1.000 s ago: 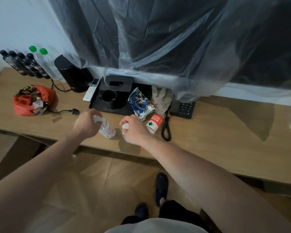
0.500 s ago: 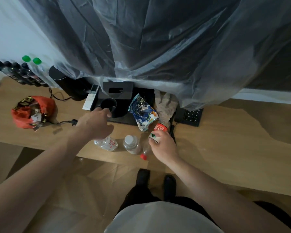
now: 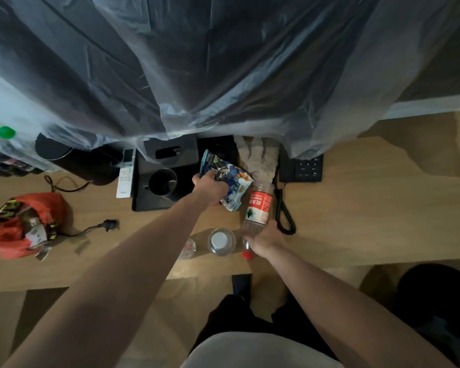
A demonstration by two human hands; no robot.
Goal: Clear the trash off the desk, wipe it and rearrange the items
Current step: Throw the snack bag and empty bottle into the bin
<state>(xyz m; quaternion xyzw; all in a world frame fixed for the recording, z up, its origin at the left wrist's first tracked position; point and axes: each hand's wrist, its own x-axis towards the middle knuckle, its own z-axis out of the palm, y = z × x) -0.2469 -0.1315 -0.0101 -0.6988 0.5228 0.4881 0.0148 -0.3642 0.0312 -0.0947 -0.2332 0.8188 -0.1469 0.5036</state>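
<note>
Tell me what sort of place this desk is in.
Probably a hotel room: a corded telephone sits on the long wooden desk, beside a black tray with a mug, an electric kettle and rows of bottled drinks.

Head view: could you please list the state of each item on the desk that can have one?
snack bag: crumpled, gripped by left hand
red-label bottle: lying down, capped, gripped by right hand
white-capped bottle: upright, capped
black mug: upright on tray
red bag: open, stuffed
plug: unplugged
</note>
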